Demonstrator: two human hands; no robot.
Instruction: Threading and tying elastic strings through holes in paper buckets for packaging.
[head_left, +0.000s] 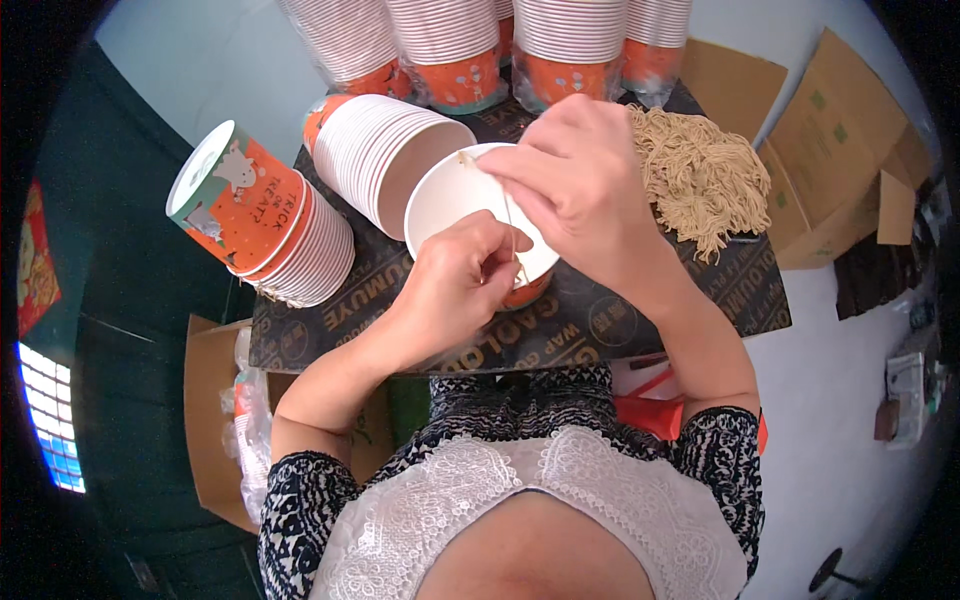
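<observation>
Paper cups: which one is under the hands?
The white-lined orange paper cup, mouth up beneath left hand and right hand; others form nested stacks.

Paper tub (440,205), twelve o'clock in my view: white inside, orange outer wall showing at five. I see its mouth facing me, open; can't tell how far it tilts. Thin tan string (508,208) stretched across the mouth, right of centre, running roughly one to five o'clock.

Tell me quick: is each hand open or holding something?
Left hand: closed, pinching thin cord at the paper cup.
Right hand: closed, apparently pinching the thin cord too.
</observation>
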